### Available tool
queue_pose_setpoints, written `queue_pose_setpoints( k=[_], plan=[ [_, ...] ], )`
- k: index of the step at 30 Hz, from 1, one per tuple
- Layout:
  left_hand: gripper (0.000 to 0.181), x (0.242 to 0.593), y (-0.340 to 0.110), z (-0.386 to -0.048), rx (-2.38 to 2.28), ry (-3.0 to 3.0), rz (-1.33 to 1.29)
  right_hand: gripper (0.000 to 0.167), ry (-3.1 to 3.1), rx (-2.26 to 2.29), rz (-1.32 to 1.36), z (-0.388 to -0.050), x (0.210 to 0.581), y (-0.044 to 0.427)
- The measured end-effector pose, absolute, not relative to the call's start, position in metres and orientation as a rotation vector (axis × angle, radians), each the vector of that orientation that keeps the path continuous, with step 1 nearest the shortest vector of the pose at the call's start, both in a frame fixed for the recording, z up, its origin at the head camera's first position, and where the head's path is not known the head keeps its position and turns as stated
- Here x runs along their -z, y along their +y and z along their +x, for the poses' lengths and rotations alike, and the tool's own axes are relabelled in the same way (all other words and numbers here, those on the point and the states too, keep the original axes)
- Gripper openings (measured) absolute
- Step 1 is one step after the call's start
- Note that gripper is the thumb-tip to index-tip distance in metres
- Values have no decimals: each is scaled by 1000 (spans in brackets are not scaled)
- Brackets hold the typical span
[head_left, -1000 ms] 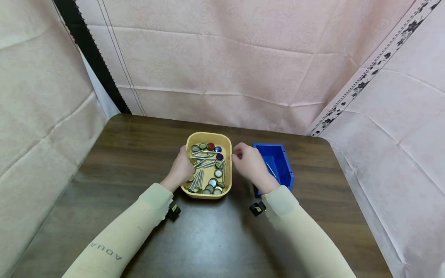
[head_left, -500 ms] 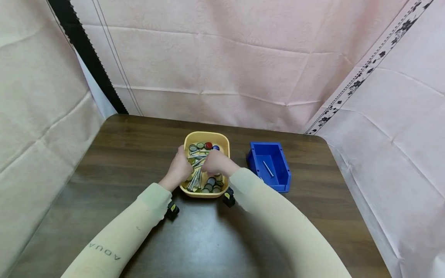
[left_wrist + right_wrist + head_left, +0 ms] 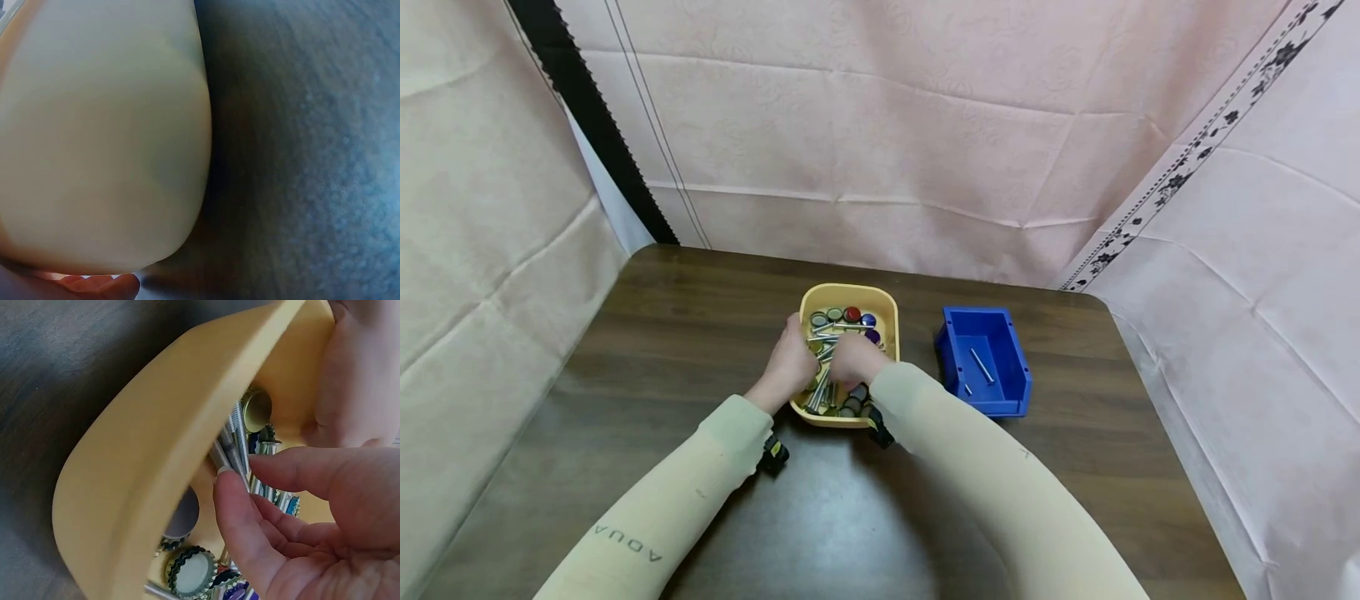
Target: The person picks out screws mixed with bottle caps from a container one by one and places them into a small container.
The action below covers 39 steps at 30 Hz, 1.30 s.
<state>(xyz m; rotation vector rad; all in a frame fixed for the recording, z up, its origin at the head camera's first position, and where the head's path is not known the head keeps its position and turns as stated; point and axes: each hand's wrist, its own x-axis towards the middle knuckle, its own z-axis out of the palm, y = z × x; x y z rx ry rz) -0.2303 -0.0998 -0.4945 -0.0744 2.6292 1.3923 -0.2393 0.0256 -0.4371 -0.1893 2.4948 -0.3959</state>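
Observation:
A yellow plastic tray [image 3: 850, 288] holds loose metal screws [image 3: 822, 392] and bottle caps [image 3: 852, 314]. My left hand [image 3: 790, 360] grips the tray's left side; in the left wrist view its fingertips [image 3: 103, 285] show below the tray wall. Inside the tray is my right hand [image 3: 857, 360]. Seen from the right wrist, its thumb and forefinger close on a threaded screw [image 3: 242, 434] within a bunch, their tips slightly apart. Pale and gold bottle caps [image 3: 191, 572] lie around that hand, partly hidden by the tray wall.
To the tray's right stands a blue open bin [image 3: 1009, 354] with a long screw [image 3: 982, 367] and a smaller metal piece [image 3: 967, 389] in it. Both containers rest on a dark wooden table [image 3: 700, 333], with pale cloth [image 3: 865, 150] hanging behind.
The right hand has moved left from beside the blue bin into the tray, down among the screws. The left hand has kept its place on the tray.

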Motion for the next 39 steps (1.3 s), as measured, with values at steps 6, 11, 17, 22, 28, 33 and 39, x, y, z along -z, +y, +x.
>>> queue_pose_setpoints(
  k=[6,11,17,22,28,33,39],
  plan=[
    [88,493,-98,-231,-1376,2624,-71,6,2488,465,-116,-242,443,23],
    [87,494,-99,-233,-1365,2637,-77,5,2520,424,-128,-241,446,25],
    [86,494,-99,-234,-1355,2642,-84,13,2585,347,-207,-239,451,26],
    [87,495,-100,-233,-1361,2645,-78,19,2613,309,-234,-237,454,25],
    [86,496,-101,-232,-1343,2664,-63,18,2586,371,-164,-238,453,24],
    [85,497,-101,-231,-1340,2669,-63,16,2583,373,-176,-239,455,24],
    [86,495,-100,-230,-1338,2663,-56,14,2586,365,-158,-241,459,26]
  ],
)
